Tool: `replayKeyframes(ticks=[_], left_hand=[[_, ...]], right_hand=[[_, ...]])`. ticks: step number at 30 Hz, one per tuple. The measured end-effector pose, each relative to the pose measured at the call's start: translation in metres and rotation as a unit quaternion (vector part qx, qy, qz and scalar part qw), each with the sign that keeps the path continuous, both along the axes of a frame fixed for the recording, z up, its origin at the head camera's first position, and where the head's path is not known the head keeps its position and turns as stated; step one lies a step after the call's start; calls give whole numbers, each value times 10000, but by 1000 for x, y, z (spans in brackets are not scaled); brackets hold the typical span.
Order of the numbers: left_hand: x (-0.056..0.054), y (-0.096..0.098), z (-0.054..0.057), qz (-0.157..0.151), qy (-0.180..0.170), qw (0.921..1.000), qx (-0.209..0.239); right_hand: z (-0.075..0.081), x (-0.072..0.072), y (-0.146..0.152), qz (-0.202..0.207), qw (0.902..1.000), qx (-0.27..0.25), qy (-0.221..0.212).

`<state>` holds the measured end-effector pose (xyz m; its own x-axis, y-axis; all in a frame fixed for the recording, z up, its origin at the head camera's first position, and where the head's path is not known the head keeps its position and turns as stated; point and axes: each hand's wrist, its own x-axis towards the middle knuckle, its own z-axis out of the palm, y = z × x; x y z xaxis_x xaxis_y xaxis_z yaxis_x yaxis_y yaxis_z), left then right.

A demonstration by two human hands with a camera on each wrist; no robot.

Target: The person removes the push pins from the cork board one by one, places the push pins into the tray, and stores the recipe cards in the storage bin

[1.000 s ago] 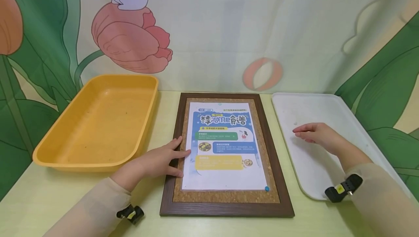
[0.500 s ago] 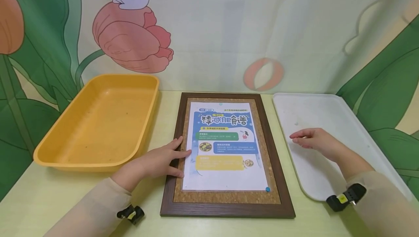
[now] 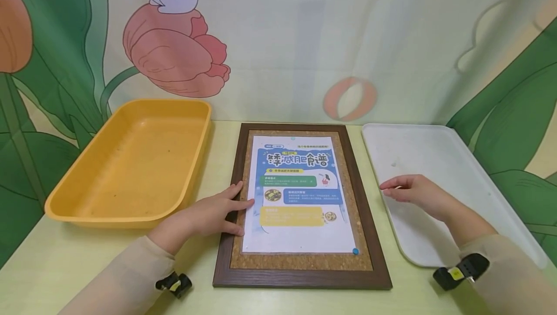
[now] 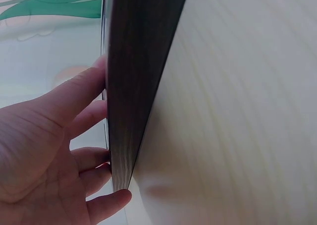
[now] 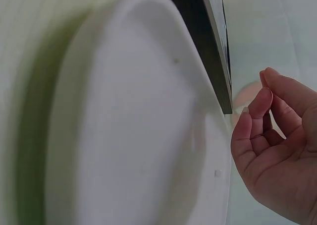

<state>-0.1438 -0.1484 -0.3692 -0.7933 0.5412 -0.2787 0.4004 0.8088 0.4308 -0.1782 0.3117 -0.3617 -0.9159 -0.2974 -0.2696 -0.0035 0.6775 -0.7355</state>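
In the head view, a dark wooden-framed cork board [image 3: 304, 263] lies with a printed sheet [image 3: 300, 240] on it. A blue pushpin [image 3: 355, 251] is at the sheet's lower right corner; a pale green pin [image 3: 293, 138] is at its top. My left hand [image 3: 209, 213] rests spread over the board's left side, fingertips on the frame and the sheet's edge. My right hand [image 3: 419, 195] hovers over the white tray [image 3: 435, 145] near its left rim, thumb and forefinger tips close together. Whether something tiny sits between them cannot be made out.
A deep yellow tray [image 3: 135, 160] stands at left. A small pale bit [image 3: 393, 164] lies in the white tray, and a small clear square [image 5: 218, 173] shows in the right wrist view. A printed curtain [image 3: 278, 44] hangs behind the table [image 3: 196, 266].
My right hand has moved left and slightly nearer, from beside the small pale bit to the white tray's left rim. My left hand has stayed on the board.
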Motion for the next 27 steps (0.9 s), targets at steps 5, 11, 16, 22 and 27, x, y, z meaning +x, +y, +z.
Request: replayKeyframes(ticks=[5,11,16,22,27], left_hand=[[0,0,-1,18,-7,10000,8],[1,0,-1,8,26,10000,1],[1,0,-1,7,28,10000,14],[1,-1,-1,5,14,10000,6],[1,-1,-1,3,17,10000,-1]], right_hand=[[2,6,-7,32,9999,-113,-30],[3,12,-16,175,9996,-237,-57],[3,16,-22,209,9995,-251,-36],[4,21,-31,308,9989,-355,-29],[4,24,-36,334,9989,-331,-76]])
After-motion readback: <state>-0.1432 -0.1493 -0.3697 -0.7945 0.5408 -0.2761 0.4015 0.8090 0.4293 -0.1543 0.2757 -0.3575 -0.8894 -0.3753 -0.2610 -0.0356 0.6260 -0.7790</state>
